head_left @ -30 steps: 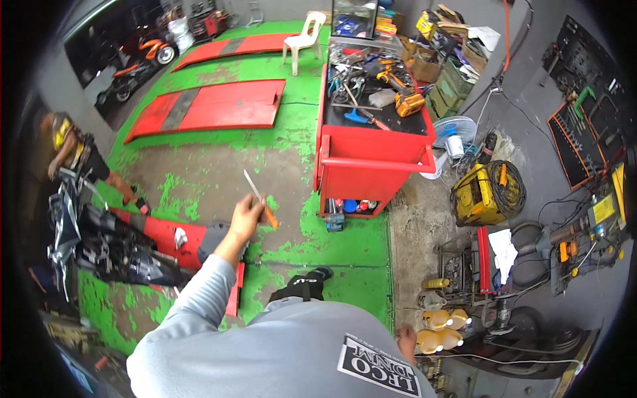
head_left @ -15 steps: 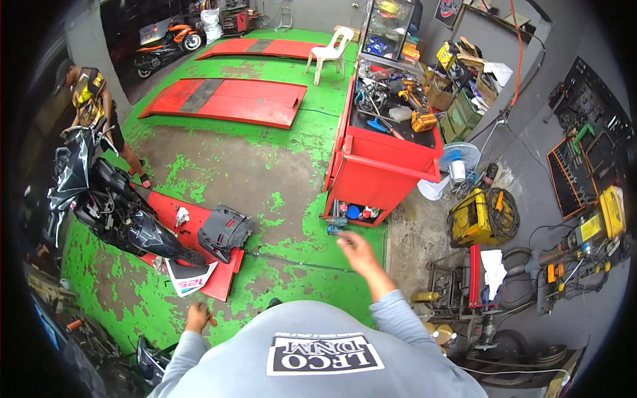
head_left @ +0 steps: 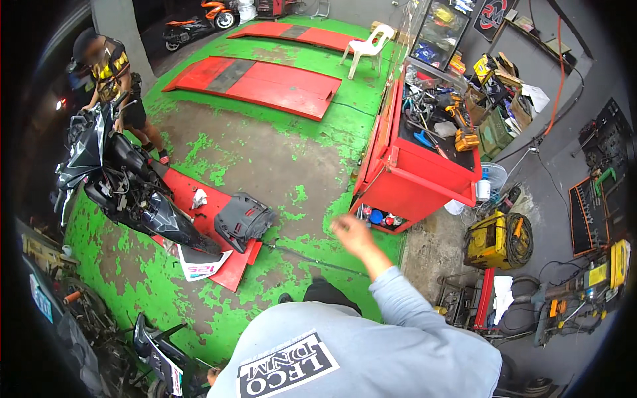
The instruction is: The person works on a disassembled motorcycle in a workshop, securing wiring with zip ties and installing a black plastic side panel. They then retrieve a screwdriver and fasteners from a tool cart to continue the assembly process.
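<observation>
My right hand [head_left: 352, 235] is stretched out ahead of me over the green floor, blurred by motion, fingers loosely apart with nothing seen in it. It is nearest the lower shelf of a red tool cart [head_left: 424, 182] whose top is strewn with tools. Only a sliver of my left hand [head_left: 212, 376] shows beside my grey shirt at the lower edge, and its grip is hidden. To the left a stripped black motorcycle [head_left: 116, 182] stands on a low red lift [head_left: 229, 272], with a grey body panel [head_left: 242, 219] lying beside it.
Another person [head_left: 109, 73] stands at the motorcycle's front, far left. Long red ramps [head_left: 259, 79] and a white plastic chair [head_left: 368, 46] lie farther back. A yellow machine [head_left: 497, 239], a white fan [head_left: 492, 178], cables and tool racks crowd the right side. Motorcycle parts sit lower left.
My view has swung left. The right arm rose and reached farther forward toward the cart. The left hand, raised with a thin rod a second ago, dropped to the lower edge.
</observation>
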`<action>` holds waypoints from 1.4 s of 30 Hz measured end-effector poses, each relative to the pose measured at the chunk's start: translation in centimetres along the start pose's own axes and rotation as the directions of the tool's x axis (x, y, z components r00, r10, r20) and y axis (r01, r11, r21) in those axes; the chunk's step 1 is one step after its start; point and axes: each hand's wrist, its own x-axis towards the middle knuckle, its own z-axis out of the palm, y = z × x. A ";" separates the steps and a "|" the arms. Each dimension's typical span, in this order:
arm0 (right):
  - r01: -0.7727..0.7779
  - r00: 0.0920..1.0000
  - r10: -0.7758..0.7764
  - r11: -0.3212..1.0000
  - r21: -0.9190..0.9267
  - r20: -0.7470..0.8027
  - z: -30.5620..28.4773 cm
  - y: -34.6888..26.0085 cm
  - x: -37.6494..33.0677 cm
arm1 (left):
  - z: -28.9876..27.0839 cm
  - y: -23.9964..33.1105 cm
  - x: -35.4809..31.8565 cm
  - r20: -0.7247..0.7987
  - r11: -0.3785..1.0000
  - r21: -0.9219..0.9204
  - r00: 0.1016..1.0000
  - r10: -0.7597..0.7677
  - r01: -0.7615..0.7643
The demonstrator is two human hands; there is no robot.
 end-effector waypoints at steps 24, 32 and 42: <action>-0.087 0.946 0.285 0.680 -0.728 0.153 -33.3 14.8 31.1 | 13.1 4.3 -10.9 -0.218 0.877 -0.450 0.932 -0.289 0.167; -0.152 0.958 0.284 0.592 -0.792 0.028 -33.0 2.0 25.8 | 11.7 -4.9 -9.3 -0.075 0.790 -0.521 0.904 -0.420 0.324; 0.183 0.963 -0.267 0.732 -0.657 -0.029 -13.7 -13.6 20.0 | -5.3 -14.3 -1.1 -0.131 0.761 -0.610 0.920 -0.370 0.220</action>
